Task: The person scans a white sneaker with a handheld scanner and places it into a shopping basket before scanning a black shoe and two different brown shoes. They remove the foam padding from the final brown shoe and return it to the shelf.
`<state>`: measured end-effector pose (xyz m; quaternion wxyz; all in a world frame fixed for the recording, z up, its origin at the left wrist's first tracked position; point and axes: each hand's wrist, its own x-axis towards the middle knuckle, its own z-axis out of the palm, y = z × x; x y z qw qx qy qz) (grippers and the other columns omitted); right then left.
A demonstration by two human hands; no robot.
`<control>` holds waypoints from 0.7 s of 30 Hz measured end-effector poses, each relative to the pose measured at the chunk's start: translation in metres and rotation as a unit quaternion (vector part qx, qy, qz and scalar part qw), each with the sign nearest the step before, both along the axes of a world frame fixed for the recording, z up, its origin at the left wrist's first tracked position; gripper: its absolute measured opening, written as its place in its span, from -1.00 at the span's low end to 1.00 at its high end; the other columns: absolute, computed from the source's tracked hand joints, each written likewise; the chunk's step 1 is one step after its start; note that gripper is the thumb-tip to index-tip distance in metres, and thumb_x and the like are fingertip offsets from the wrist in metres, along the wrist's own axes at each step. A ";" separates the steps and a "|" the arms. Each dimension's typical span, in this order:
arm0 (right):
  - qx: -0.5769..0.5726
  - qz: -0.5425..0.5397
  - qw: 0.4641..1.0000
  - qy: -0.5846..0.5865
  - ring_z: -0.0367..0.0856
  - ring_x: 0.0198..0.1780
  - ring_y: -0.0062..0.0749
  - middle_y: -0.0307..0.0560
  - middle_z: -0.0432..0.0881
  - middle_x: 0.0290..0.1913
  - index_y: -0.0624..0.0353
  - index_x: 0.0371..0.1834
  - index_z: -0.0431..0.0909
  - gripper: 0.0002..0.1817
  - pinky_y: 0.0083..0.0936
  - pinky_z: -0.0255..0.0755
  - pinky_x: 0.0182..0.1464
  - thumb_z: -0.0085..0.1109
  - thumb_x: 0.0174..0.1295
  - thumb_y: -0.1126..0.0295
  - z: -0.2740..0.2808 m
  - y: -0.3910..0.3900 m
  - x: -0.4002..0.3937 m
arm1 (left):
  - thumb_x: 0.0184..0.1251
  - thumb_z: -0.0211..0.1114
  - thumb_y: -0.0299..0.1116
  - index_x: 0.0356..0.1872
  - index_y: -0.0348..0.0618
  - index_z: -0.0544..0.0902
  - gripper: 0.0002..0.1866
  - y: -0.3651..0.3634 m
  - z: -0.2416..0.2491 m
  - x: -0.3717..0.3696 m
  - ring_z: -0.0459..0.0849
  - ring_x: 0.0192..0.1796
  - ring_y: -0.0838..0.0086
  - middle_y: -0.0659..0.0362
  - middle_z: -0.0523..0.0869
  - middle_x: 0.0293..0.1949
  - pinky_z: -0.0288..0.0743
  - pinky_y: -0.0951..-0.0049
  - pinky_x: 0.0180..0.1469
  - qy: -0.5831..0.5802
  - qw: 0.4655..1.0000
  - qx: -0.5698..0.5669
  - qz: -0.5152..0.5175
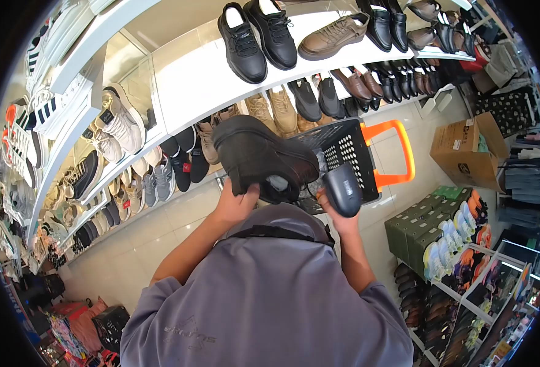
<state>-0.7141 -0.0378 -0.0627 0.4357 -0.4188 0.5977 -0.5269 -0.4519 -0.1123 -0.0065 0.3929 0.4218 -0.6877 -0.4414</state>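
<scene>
My left hand (239, 200) grips the back edge of a black, thick-soled shoe (260, 144), held tilted in front of my chest. Its opening faces me, and something pale and crinkled shows inside. In my right hand (342, 219), fingers closed around its side, is a glossy dark oval case (342, 189) with small pale lettering. The case is just right of the shoe's opening. Behind both hands is a black perforated shopping basket (349, 150) with an orange handle (410, 153); clear crumpled plastic shows in it, and the shoe hides its left part.
A white shelf (190, 79) curves across the front and left, carrying black sneakers (243, 46) and brown shoes (333, 37), with more pairs below. To the right stand an open cardboard box (465, 150), stacked green shoeboxes (417, 223) and a rack of colourful sneakers (444, 244).
</scene>
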 end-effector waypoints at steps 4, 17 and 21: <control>-0.025 -0.080 0.960 -0.268 0.54 -0.28 -0.42 -0.10 0.57 -0.29 0.40 0.05 0.44 -0.64 -0.45 0.44 -0.10 0.19 0.16 0.61 0.009 -0.029 -0.014 | 0.10 0.29 -0.29 -0.06 -0.29 0.59 -0.61 -0.009 0.025 0.001 0.57 0.01 0.02 -0.06 0.65 -0.08 0.38 0.12 0.14 -0.022 0.991 -0.061 -0.113; 0.010 0.116 0.891 -0.439 0.62 0.01 -0.08 -0.02 0.60 0.06 0.25 0.21 0.41 -0.45 -0.19 0.43 0.11 0.29 0.10 0.51 -0.012 -0.029 -0.025 | 0.13 0.30 -0.38 -0.13 -0.33 0.54 -0.69 -0.012 0.059 -0.036 0.63 0.06 0.06 -0.08 0.64 -0.04 0.51 0.22 0.11 0.045 0.941 -0.147 -0.301; -0.010 0.065 0.904 -0.422 0.61 0.00 -0.18 -0.02 0.61 0.04 0.24 0.20 0.42 -0.47 -0.24 0.48 0.08 0.28 0.09 0.54 -0.006 -0.017 -0.029 | 0.15 0.32 -0.38 -0.08 -0.31 0.54 -0.67 -0.020 0.048 -0.027 0.64 0.07 0.13 -0.07 0.64 -0.02 0.51 0.28 0.10 0.010 0.949 -0.071 -0.308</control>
